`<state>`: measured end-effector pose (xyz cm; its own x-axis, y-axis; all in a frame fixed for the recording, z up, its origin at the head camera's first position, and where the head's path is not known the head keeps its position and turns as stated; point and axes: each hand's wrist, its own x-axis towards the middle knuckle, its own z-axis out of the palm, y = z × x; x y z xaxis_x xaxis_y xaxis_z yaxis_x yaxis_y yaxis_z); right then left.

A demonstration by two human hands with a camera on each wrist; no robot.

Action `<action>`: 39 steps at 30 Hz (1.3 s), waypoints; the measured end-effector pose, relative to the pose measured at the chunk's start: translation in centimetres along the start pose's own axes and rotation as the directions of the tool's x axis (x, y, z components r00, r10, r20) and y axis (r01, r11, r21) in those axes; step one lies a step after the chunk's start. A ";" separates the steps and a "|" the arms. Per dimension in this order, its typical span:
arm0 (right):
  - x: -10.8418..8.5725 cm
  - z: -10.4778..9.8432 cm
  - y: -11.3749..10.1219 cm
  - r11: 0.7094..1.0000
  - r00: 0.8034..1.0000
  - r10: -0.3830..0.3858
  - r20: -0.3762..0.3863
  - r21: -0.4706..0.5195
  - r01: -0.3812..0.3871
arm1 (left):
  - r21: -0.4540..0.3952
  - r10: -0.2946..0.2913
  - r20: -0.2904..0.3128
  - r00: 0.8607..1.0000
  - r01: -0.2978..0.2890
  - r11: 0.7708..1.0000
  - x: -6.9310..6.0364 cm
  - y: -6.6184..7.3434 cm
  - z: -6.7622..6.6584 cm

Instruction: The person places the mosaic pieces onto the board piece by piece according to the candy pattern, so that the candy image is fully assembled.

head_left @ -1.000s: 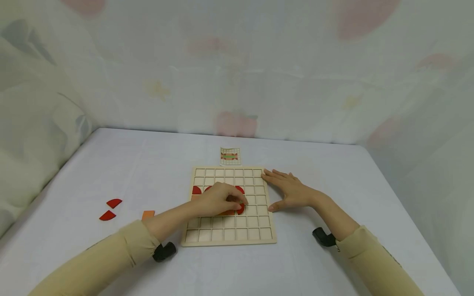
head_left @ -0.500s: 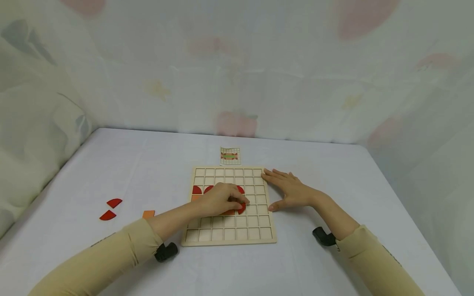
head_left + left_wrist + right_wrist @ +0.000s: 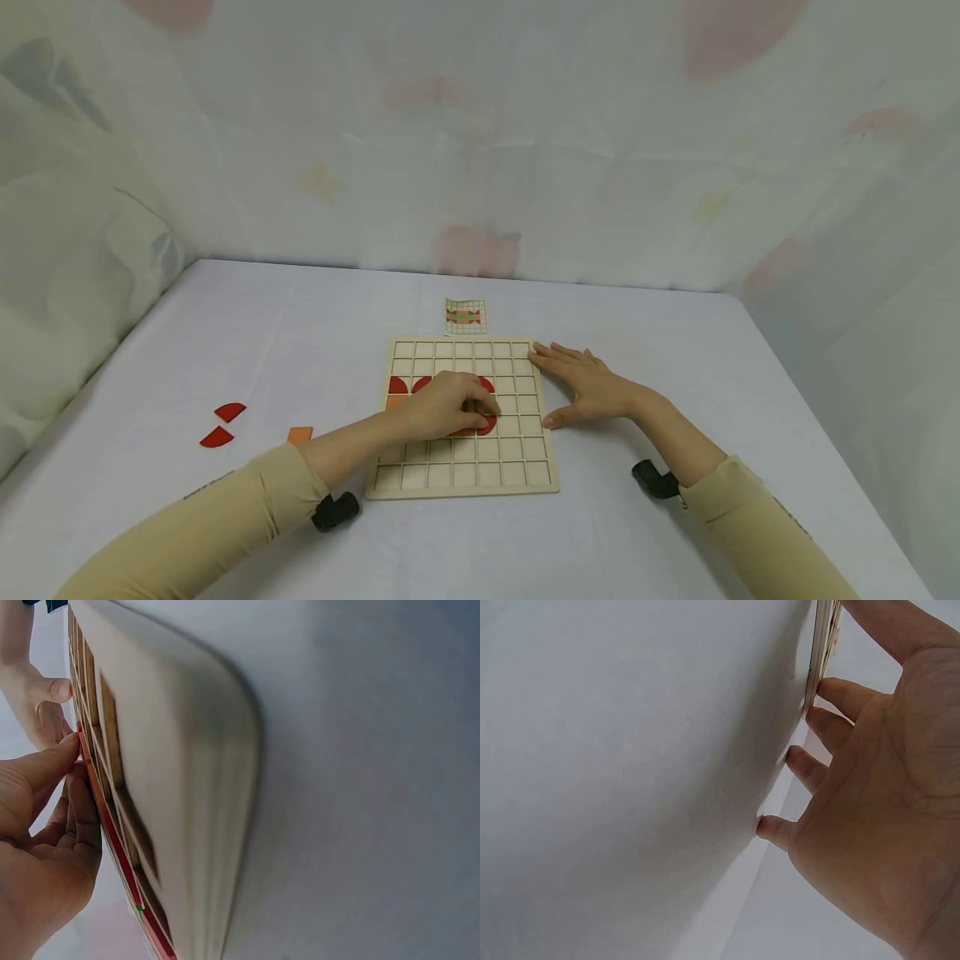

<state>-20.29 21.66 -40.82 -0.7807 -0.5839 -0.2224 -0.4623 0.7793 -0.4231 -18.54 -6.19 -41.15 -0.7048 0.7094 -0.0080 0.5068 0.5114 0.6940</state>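
My left hand (image 3: 442,406) reaches over a wooden grid board (image 3: 465,493), its thumb and fingertips pinching a red quarter-circle piece (image 3: 487,427) low at a right-hand cell. In the left wrist view the thumb (image 3: 56,761) meets the row of pieces, and the other fingers are bent. More red quarter-circles (image 3: 398,385) and an orange square (image 3: 396,402) sit in the grid; the hand covers part of that pattern. My right hand (image 3: 592,387) lies spread at the board's right edge, fingertips and thumb against it.
Two loose red quarter-circles (image 3: 217,437) and an orange square (image 3: 300,434) lie on the white table left of the board, the square partly behind the left forearm. A small pattern card (image 3: 466,317) lies beyond the board's far edge.
The red quarter-circle under my left fingers has shifted slightly and now looks flatter in its cell. My left hand moved only a little; the right hand stays in place.
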 end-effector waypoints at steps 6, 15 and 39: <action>-0.1 0.0 0.1 1.000 1.000 0.003 -0.001 -0.002 -0.003 | 0.007 -0.013 0.004 1.000 0.013 1.000 0.0 0.2 -0.1; -0.1 0.0 -0.1 1.000 1.000 -0.001 -0.004 0.006 0.001 | -0.032 -0.025 -0.009 1.000 0.025 0.999 -0.6 0.7 -0.8; -0.3 0.0 -0.2 1.000 1.000 0.016 0.000 -0.002 -0.016 | -0.046 -0.181 -0.011 0.983 0.181 0.982 -5.8 -3.6 -7.5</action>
<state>-19.96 21.73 -40.63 -0.7879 -0.5716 -0.2289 -0.4510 0.7888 -0.4175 -19.99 -15.76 -38.22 -0.7904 0.5995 -0.1257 0.3479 0.6083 0.7134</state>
